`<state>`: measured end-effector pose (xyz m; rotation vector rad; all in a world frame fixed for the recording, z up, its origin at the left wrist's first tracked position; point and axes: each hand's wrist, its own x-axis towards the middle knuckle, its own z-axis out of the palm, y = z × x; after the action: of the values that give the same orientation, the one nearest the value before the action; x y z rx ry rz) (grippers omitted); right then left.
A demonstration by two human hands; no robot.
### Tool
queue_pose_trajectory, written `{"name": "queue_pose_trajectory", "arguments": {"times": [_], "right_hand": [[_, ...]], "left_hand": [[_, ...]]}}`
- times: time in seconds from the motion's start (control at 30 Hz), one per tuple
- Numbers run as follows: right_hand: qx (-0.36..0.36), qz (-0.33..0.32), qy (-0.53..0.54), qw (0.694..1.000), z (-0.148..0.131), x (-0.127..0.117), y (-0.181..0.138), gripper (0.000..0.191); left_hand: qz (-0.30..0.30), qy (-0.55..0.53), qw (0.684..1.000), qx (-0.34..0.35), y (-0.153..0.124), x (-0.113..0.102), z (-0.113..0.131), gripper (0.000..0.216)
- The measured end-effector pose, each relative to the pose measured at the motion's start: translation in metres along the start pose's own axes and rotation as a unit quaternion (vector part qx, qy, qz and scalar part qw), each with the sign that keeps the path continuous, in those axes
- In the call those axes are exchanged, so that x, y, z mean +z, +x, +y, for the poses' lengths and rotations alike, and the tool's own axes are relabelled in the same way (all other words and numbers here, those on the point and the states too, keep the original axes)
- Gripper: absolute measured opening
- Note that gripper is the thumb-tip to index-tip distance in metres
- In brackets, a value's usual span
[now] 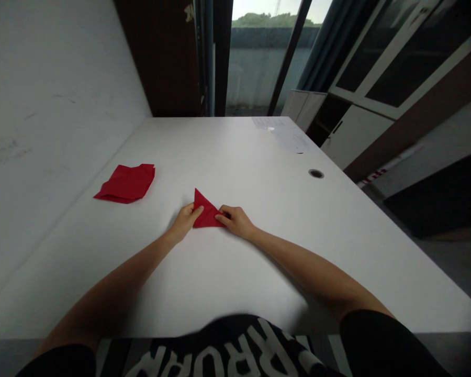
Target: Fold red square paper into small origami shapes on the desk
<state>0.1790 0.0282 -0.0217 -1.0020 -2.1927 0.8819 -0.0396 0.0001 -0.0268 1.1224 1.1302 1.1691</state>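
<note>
A red sheet folded into a triangle, paper or thin cloth [206, 213], is held between my two hands over the white table. My left hand [187, 219] pinches its left edge, thumb on top and fingers behind. At the lower right corner, my right hand [234, 220] grips the sheet between thumb and bent fingers. One point of the triangle stands up at the upper left. The fingers behind the sheet are partly hidden.
More red folded sheets [127, 183] lie to the left near the wall [55, 104]. Papers [284, 136] rest at the table's [227, 283] far right corner. A round cable hole [316, 173] is set in the right side. A cabinet [357, 131] stands beyond.
</note>
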Motion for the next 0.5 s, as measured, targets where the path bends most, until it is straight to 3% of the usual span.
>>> {"name": "queue_pose_trajectory", "arguments": {"times": [0.13, 0.23, 0.4, 0.5], "right_hand": [[0.019, 0.056, 0.050, 0.997, -0.008, -0.001, -0.003, 0.028], [0.017, 0.051, 0.091, 0.994, -0.017, -0.004, -0.005, 0.030], [-0.006, 0.039, 0.168, 0.985, -0.027, -0.011, -0.006, 0.034], [-0.004, 0.047, 0.177, 0.983, -0.026, -0.012, -0.006, 0.034]], "left_hand": [[-0.008, 0.079, 0.997, 0.002, -0.003, 0.001, 0.000, 0.042], [-0.010, 0.046, 0.999, 0.016, -0.002, -0.001, -0.001, 0.040], [-0.120, -0.061, 0.991, -0.004, -0.003, -0.002, 0.000, 0.042], [-0.146, -0.074, 0.987, -0.003, -0.005, 0.001, 0.000, 0.041]]}}
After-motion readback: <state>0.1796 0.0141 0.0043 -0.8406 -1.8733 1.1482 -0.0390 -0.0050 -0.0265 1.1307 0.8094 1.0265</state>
